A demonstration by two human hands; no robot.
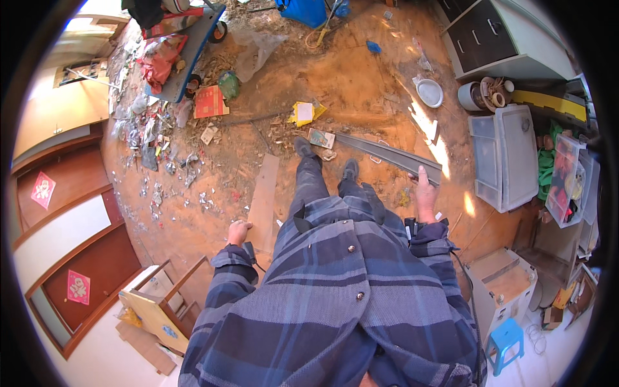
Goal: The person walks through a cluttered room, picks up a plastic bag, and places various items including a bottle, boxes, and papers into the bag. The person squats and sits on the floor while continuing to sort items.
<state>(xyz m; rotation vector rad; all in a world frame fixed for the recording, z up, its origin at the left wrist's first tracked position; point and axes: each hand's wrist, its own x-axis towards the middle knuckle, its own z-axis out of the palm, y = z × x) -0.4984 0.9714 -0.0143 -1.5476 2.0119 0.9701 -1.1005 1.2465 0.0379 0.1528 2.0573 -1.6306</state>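
My right hand (pixel 425 191) grips the near end of a long grey metal channel or rail (pixel 387 155), which slants away towards my feet. At its far end lies a small printed box or booklet (pixel 321 139), near my shoe. My left hand (pixel 239 232) is closed on the edge of a long, flat brown board (pixel 263 203), which extends forward at my left side. The fingers under the board are partly hidden, as are those behind the rail.
Scraps litter the floor at left, beside a blue wheeled platform cart (pixel 193 53). Plastic bins (pixel 515 155), a drawer cabinet (pixel 483 38) and a blue stool (pixel 505 338) stand at right. A white basin (pixel 429 93) sits ahead; a wooden furniture piece (pixel 157 314) stands at lower left.
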